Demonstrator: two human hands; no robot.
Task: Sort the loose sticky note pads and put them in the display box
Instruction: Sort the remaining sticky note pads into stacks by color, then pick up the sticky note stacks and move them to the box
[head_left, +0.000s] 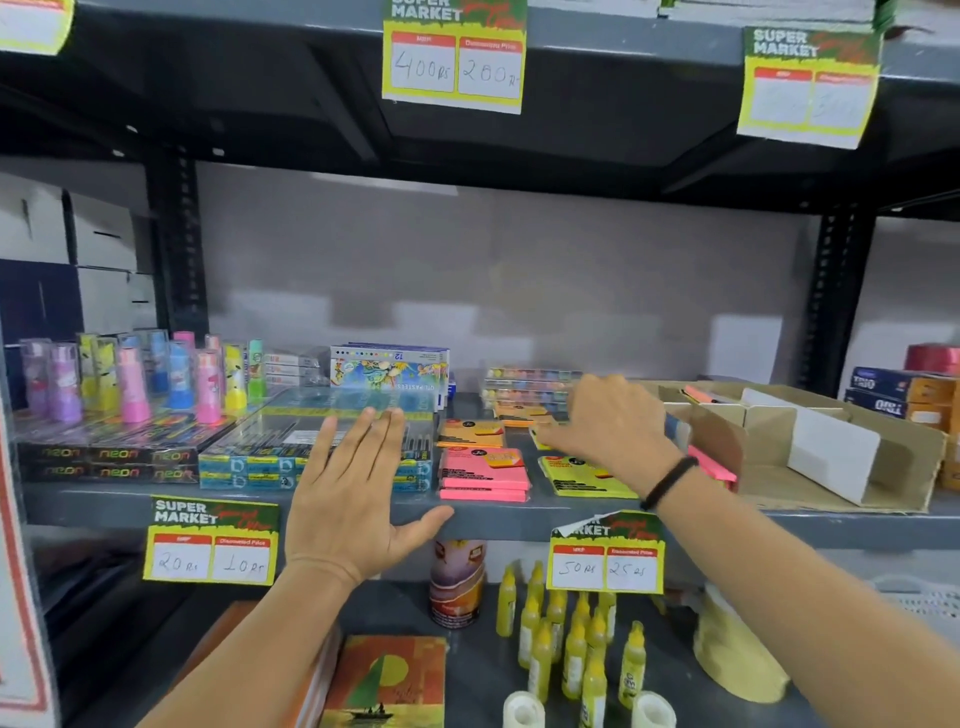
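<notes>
Hands empty, pen boxes beside pink pads

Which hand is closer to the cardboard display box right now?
The right hand, reaching over the note pads just left of the display box. The left hand hovers open farther left, by the shelf edge.

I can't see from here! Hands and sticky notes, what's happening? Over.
Left hand open, hovering. Right hand reaching over yellow pads, grip unclear. Pink pads loose. Display box nearly empty.
</notes>
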